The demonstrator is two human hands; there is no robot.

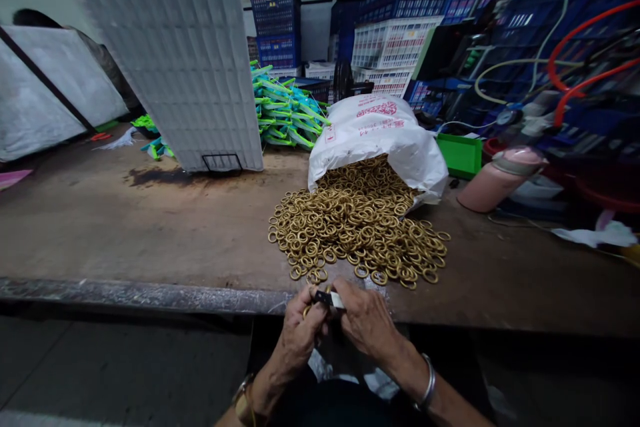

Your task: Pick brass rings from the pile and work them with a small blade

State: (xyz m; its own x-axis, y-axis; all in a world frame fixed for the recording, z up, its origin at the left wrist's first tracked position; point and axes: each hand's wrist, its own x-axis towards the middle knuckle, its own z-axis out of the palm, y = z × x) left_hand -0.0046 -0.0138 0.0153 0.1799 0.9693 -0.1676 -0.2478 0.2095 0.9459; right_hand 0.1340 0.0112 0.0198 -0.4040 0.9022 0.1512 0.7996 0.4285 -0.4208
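At the table's front edge my two hands meet, both closed. My left hand (pixel 300 330) pinches a gold-coloured ring (pixel 306 311), partly hidden by the fingers. In my right hand (pixel 364 315) is a small black-and-white tool (pixel 330 298), its dark end reaching the left thumb and fingers; its exact kind does not show. Just beyond the hands spreads a heap of gold-coloured rings (pixel 357 230). They spill from the open mouth of a white sack (pixel 370 127) with red print, which lies on its side.
A white ribbed panel (pixel 170 60) stands upright on the wooden table (pixel 150 233). Green and blue plastic pieces (pixel 290 110) are piled behind it. To the right are a green tray (pixel 457 155), a pink bottle-shaped container (pixel 500 180) and red hoses (pixel 555 67). Stacked crates (pixel 390 43) fill the back.
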